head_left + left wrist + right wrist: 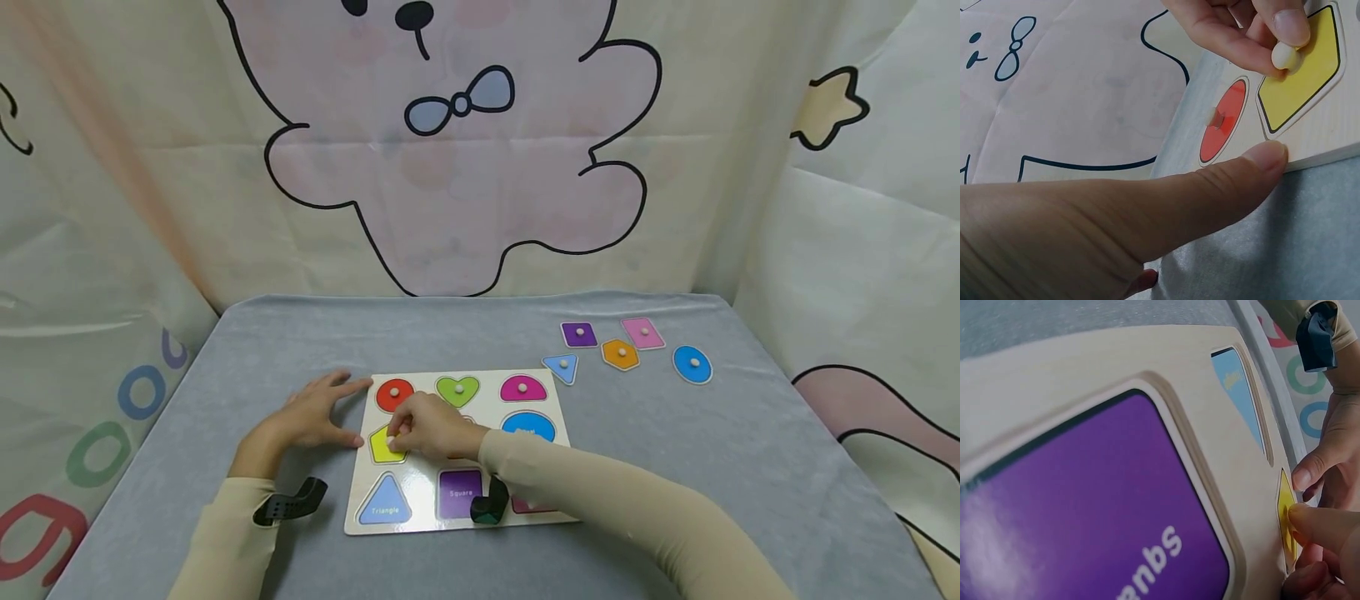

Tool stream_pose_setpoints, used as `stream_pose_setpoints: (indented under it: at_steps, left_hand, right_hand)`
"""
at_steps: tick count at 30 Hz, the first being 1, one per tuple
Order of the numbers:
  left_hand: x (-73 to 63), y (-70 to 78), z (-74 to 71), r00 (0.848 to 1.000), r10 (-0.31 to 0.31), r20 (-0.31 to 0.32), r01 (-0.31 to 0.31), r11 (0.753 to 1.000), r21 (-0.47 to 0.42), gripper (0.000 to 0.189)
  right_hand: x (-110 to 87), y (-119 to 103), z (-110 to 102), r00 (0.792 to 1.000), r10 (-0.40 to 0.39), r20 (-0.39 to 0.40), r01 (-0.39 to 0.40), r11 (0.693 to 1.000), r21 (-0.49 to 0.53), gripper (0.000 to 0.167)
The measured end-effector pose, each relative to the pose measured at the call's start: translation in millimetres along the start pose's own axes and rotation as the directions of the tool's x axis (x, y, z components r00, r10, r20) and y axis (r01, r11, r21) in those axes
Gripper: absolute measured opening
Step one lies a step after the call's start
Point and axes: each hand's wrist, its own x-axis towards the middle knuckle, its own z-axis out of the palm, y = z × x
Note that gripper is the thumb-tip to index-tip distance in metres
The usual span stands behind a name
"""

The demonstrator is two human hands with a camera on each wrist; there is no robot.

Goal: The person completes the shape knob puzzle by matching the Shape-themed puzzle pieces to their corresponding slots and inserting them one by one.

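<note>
A wooden shape puzzle board (423,500) lies on the cloth. My right hand (435,425) reaches across it and pinches the pale knob of a yellow pentagon piece (1310,81), which sits at the board's left side. My left hand (311,412) is spread beside the left edge, with thumb (1266,156) and a fingertip touching the board. Along the top row are a red circle piece (387,402), a green heart piece (450,390) and a magenta semicircle piece (522,398), each with a knob. My right hand and forearm hide part of the board's middle and lower right.
Knobless recesses show a blue oval (528,423), a blue triangle (385,500) and a purple square (457,504). Loose at upper right lie a purple piece (572,340), pink piece (637,327), orange hexagon (611,354), blue triangle piece (558,360) and blue oval piece (686,371).
</note>
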Motion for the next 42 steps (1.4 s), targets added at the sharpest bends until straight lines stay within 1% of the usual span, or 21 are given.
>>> stream_pose_setpoints:
  at_steps: [4,7,10,13,19,22,27,32,38,42]
  left_hand:
    - [0.2,-0.2,0.2,1.0,0.001,-0.004,-0.001,1.0,0.006,0.096]
    - [-0.2,-0.1,0.4,1.0,0.007,-0.011,-0.007,1.0,0.01,0.096]
    - [-0.8,0.2,0.9,1.0,0.012,-0.013,-0.012,1.0,0.015,0.096]
    - [-0.9,0.3,1.4,1.0,0.014,-0.009,-0.014,1.0,0.02,0.097]
    - [-0.8,0.5,2.2,1.0,0.005,-0.012,-0.005,1.0,0.028,0.099]
    - [-1.3,0.4,1.6,1.0,0.018,-0.013,-0.017,0.999,0.027,0.098]
    - [-1.1,0.3,2.1,0.999,0.042,-0.019,-0.042,0.999,0.021,0.097]
    - [0.5,1.0,1.1,0.999,0.044,-0.028,-0.043,0.999,0.023,0.097]
    - [0.8,0.7,1.3,0.998,0.052,-0.037,-0.05,0.998,0.031,0.097]
    - [-0.2,0.8,2.4,0.998,0.052,-0.034,-0.05,0.998,0.037,0.097]
  right_hand:
    - [0.6,-1,-2,1.0,0.013,0.018,-0.013,1.0,0.009,0.005]
    - [0.4,-2,-4,0.999,0.029,0.043,-0.031,0.999,0.032,0.01]
    - [-1.2,-1,-5,0.997,0.032,0.071,-0.035,0.998,0.05,0.015]
    - [-3.9,0,-6,0.996,0.022,0.082,-0.026,0.998,0.052,0.018]
    - [-9.5,1,-15,0.999,-0.004,0.042,0.002,0.999,0.032,0.022]
    - [-12.8,2,-23,0.999,-0.021,0.024,0.02,0.999,0.028,0.021]
    - [-20.8,8,-36,0.998,-0.062,0.003,0.062,0.996,0.056,0.018]
    - [-32.4,11,-53,0.997,-0.067,-0.032,0.069,0.995,0.07,0.017]
    - [-45.3,24,-72,0.992,-0.085,-0.092,0.091,0.994,0.065,0.022]
    - [-55.1,36,-82,0.988,-0.089,-0.127,0.094,0.995,0.035,0.023]
